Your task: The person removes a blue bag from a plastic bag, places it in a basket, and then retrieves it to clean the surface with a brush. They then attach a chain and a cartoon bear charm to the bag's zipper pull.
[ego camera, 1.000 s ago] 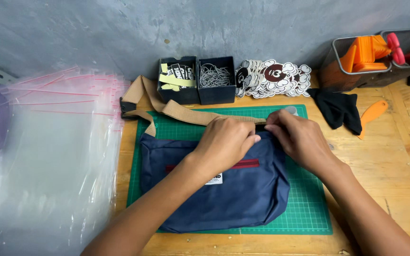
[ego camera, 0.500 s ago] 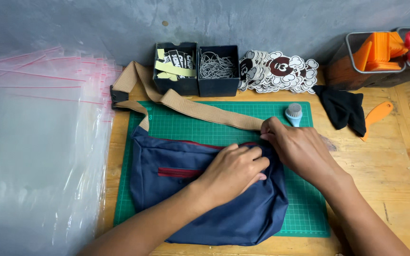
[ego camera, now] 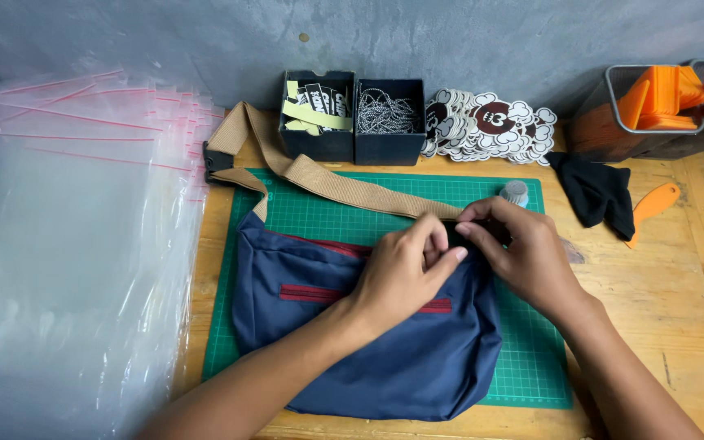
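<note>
A navy blue sling bag [ego camera: 344,342] with red zippers lies on a green cutting mat [ego camera: 531,358]. Its tan webbing strap [ego camera: 319,175] runs from the bag's upper right corner to a black buckle at the mat's upper left. My left hand [ego camera: 405,273] rests on the bag's top edge, fingers curled at the upper right corner. My right hand [ego camera: 523,253] meets it there, fingertips pinching the strap end where it joins the bag. What lies under the fingers is hidden.
A stack of clear plastic bags [ego camera: 75,244] with red seal strips covers the left. Two black boxes [ego camera: 352,122] at the back hold paper tags and ball chains, beside round stickers [ego camera: 482,122]. At right sit a black cloth [ego camera: 596,191], an orange tool [ego camera: 653,208] and a wire basket [ego camera: 653,110].
My left hand has slid from the bag's middle up to its upper right corner, joining my right hand. The view has shifted slightly.
</note>
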